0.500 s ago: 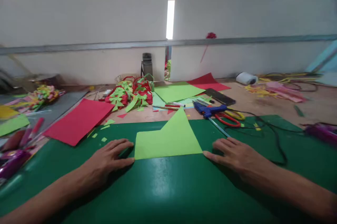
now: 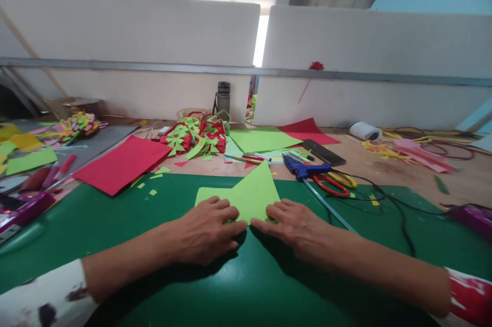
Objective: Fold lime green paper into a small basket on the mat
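A folded light green paper [image 2: 249, 193] with a pointed top lies on the dark green cutting mat [image 2: 238, 286]. My left hand [image 2: 205, 229] rests flat on its lower left part, fingers stretched toward the middle. My right hand [image 2: 294, 224] lies flat on its lower right part, fingertips touching the paper's bottom edge. The two hands almost meet at the centre of the fold, and they cover the paper's lower half.
A red sheet [image 2: 123, 163] lies at the left, a heap of red and green paper pieces [image 2: 194, 140] behind. A blue glue gun [image 2: 305, 167], red scissors [image 2: 330, 183], a black cable [image 2: 388, 204], a phone [image 2: 321, 151] and a tape roll [image 2: 365, 130] sit right.
Both hands have moved inward from the paper's outer corners to its middle, and they now press on the paper. The view has tilted down a little.
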A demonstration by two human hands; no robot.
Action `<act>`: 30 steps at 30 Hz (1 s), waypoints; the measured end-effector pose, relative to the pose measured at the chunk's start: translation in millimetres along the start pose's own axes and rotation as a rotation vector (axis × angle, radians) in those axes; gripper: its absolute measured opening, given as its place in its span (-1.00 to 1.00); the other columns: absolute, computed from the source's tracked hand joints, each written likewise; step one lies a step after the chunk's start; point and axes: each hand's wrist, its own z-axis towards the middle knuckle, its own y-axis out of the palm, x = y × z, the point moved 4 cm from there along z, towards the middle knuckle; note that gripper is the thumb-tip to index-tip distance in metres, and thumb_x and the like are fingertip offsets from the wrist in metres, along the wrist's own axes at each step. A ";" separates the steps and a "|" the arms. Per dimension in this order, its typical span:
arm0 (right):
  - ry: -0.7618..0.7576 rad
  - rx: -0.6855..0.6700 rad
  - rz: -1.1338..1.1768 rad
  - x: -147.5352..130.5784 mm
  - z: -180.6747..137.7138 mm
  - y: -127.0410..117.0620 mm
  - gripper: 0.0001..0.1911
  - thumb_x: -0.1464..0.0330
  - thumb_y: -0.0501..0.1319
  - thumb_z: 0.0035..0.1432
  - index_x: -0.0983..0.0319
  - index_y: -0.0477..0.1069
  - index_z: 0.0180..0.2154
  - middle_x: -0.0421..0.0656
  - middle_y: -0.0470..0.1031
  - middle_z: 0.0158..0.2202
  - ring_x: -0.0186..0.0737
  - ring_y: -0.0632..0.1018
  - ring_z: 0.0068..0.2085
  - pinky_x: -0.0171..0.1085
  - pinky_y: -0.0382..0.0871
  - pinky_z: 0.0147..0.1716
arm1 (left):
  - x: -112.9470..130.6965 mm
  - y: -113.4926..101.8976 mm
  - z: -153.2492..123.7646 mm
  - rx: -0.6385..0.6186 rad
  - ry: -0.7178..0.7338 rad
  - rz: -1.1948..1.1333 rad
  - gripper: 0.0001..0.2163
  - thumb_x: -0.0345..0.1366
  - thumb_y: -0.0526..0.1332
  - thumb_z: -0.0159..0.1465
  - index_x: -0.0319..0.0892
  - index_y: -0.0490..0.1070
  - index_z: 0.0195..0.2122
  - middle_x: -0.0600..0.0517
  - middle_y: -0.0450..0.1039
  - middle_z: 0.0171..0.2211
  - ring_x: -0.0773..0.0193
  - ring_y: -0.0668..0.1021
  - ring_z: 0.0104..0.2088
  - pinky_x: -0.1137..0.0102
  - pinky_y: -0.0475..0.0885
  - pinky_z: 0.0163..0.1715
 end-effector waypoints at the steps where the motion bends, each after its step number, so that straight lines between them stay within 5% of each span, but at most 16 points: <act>1: -0.011 -0.016 0.010 -1.3 4.4 2.5 -0.31 0.65 0.07 -0.11 0.14 0.21 0.09 -0.10 0.36 -0.27 -0.14 0.36 -0.28 -0.19 0.12 -0.30 | 1.9 2.4 6.0 -0.020 0.006 -0.009 -0.77 -0.20 0.09 0.31 -0.13 0.31 -0.04 -0.01 0.33 -0.27 0.15 0.36 -0.29 0.25 0.28 -0.27; 14: -0.065 0.066 -0.012 -3.0 0.6 5.1 -0.54 0.50 0.09 0.11 0.21 0.23 0.08 -0.10 0.35 -0.29 -0.13 0.30 -0.30 -0.17 0.10 -0.30 | -1.4 11.6 7.0 -0.067 -0.038 -0.215 -0.81 -0.19 0.00 0.36 -0.12 0.28 -0.11 -0.02 0.27 -0.24 0.13 0.28 -0.29 0.20 0.22 -0.22; 22: 0.025 0.071 -0.026 4.1 -28.1 8.3 -0.53 0.50 0.10 0.09 0.18 0.24 0.07 -0.10 0.34 -0.28 -0.14 0.29 -0.29 -0.16 0.04 -0.26 | -5.9 11.8 -4.7 -0.049 -0.059 -0.286 -0.84 -0.25 -0.03 0.38 -0.11 0.29 -0.14 -0.03 0.28 -0.16 0.14 0.28 -0.25 0.21 0.22 -0.22; 30: 0.112 0.073 -0.026 13.9 -52.3 21.3 -0.44 0.55 0.08 0.01 0.16 0.24 0.08 -0.11 0.32 -0.29 -0.16 0.28 -0.31 -0.18 0.00 -0.30 | -18.4 17.8 -26.8 0.094 -0.056 -0.271 -0.80 -0.29 -0.06 0.38 -0.13 0.34 -0.15 -0.08 0.31 -0.16 0.13 0.32 -0.23 0.23 0.24 -0.23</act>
